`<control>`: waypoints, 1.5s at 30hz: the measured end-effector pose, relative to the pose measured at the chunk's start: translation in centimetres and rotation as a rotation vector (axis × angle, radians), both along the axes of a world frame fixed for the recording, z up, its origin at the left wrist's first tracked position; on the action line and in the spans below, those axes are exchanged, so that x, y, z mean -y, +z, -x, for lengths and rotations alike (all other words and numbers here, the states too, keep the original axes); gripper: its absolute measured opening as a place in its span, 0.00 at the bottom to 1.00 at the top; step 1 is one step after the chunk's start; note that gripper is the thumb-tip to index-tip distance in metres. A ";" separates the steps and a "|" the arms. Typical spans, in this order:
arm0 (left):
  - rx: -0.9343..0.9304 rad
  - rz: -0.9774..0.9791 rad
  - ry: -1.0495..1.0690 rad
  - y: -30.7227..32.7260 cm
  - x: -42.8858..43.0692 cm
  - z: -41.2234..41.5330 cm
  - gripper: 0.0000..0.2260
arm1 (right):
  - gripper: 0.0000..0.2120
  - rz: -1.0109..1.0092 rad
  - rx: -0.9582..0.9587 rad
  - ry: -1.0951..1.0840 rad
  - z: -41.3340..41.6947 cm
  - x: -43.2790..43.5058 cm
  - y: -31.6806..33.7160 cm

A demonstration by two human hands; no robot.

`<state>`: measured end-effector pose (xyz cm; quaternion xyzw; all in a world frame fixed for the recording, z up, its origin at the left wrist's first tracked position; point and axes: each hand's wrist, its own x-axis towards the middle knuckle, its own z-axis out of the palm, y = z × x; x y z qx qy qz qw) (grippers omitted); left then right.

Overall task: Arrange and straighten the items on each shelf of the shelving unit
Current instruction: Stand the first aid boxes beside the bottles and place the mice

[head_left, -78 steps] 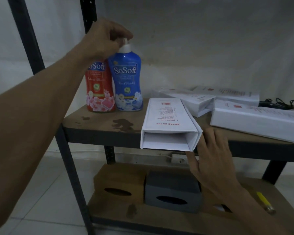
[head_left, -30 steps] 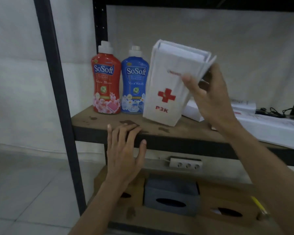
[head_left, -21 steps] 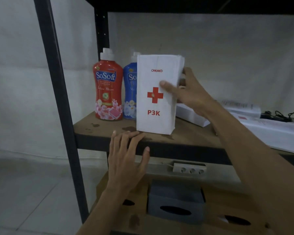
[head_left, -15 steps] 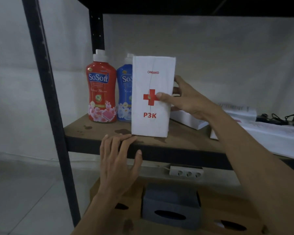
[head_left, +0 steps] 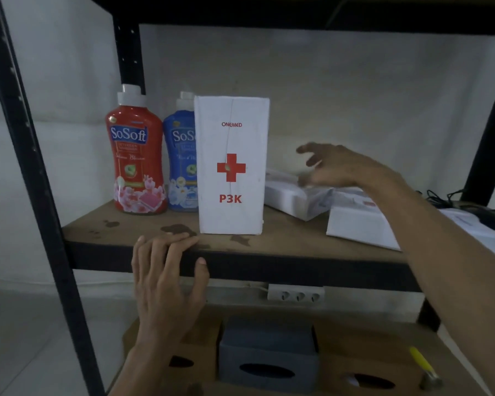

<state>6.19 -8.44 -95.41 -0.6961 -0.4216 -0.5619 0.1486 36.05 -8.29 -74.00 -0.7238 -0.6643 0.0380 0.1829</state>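
- Pale wall (head_left: 340,95) behind a dark metal rack (head_left: 40,195); the middle shelf (head_left: 143,232) is a worn brown board, stained near the front.
- P3K box (head_left: 232,167) now stands upright on that shelf with its red cross facing out. It's just right of the blue bottle (head_left: 180,167) and partly covers it; red bottle (head_left: 137,161) is furthest left.
- A couple of seconds back the box lay flat, poking over the front edge.
- Change: the right hand (head_left: 335,167) gripped the box's side half a second ago. It's off it now and well to the right, fingers spread loose, holding nothing.
- It hovers over the nearest flat white box (head_left: 292,195). Blurred, so can't tell if it touches.
- Box stands unaided, looks square to the shelf edge, no lean visible.
- No change on the left hand (head_left: 166,281): fingers flat on the shelf's front lip just left of the box, thumb on the black rail, gripping nothing.
- Meaning: first box looks done. Row so far is red, blue, P3K.
- Still flat and skewed: that near box and a second flat box (head_left: 357,224) further right. More lie beyond the arm, partly hidden. Likely the next ones to stand up.
- Risk guess: the carton is tall and narrow, so a knock while placing the next one could tip it.
- Lower shelf: grey tissue box (head_left: 269,358) sits between wooden ones, roughly in line.
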 end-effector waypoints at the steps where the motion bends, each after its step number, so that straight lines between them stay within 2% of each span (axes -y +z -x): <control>1: 0.008 0.003 0.006 0.0 -0.1 -0.1 0.17 | 0.45 0.119 0.173 -0.054 0.0 -0.1 -0.2; 3: 0.019 0.009 0.015 -0.1 -0.1 -0.3 0.18 | 0.57 0.284 0.306 -0.132 0.6 -0.6 -0.7; 5: 0.018 0.003 0.020 -0.1 -0.2 -0.4 0.18 | 0.62 0.327 0.348 -0.168 1.0 -1.4 -1.0; 10: 0.007 -0.002 0.015 -0.2 -0.3 -0.3 0.17 | 0.53 0.282 0.458 -0.186 1.3 -2.3 -1.5; 15: 0.033 0.011 0.004 -0.2 -0.2 -0.6 0.17 | 0.46 0.091 0.196 -0.117 0.2 -1.2 0.2; 19: 0.020 0.005 0.016 -0.3 -0.4 -0.6 0.17 | 0.34 -0.142 0.129 -0.091 -0.1 0.1 2.8; 22: 0.023 0.006 0.031 -0.3 -0.5 -0.6 0.17 | 0.40 -0.289 0.100 -0.115 -0.1 0.3 4.3; 25: 0.029 0.003 0.038 -0.2 -0.3 -0.7 0.17 | 0.40 -0.427 0.076 -0.147 0.1 0.3 5.3; 27: 0.030 0.010 0.043 -0.2 -0.2 -0.7 0.18 | 0.45 -0.479 0.055 -0.158 0.5 0.0 5.9; 29: 0.037 0.021 0.050 -0.1 -0.2 -0.9 0.18 | 0.47 -0.494 0.035 -0.143 0.9 -0.6 6.3; 31: 0.049 0.031 0.053 -0.1 -0.1 -1.1 0.17 | 0.44 -0.494 0.005 -0.113 1.4 -1.6 6.3; 33: 0.054 0.035 0.047 0.0 0.0 -1.2 0.17 | 0.39 -0.436 0.057 -0.070 1.6 -2.7 6.1; 35: 0.054 0.030 0.038 0.0 0.1 -1.2 0.17 | 0.39 -0.338 0.068 -0.022 1.7 -3.7 6.0; 37: 0.055 0.028 0.034 0.1 0.2 -1.2 0.16 | 0.40 -0.314 -0.097 0.028 1.7 -4.6 5.8; 39: 0.057 0.029 0.032 0.2 0.3 -1.2 0.16 | 0.38 -0.375 -0.204 0.065 1.8 -5.4 5.5; 42: 0.068 0.031 0.032 0.1 0.1 -1.3 0.16 | 0.36 -0.447 -0.284 0.106 2.2 -6.7 4.6; 45: 0.076 0.032 0.029 -0.1 -0.1 -1.4 0.16 | 0.32 -0.452 -0.278 0.119 2.4 -7.6 4.2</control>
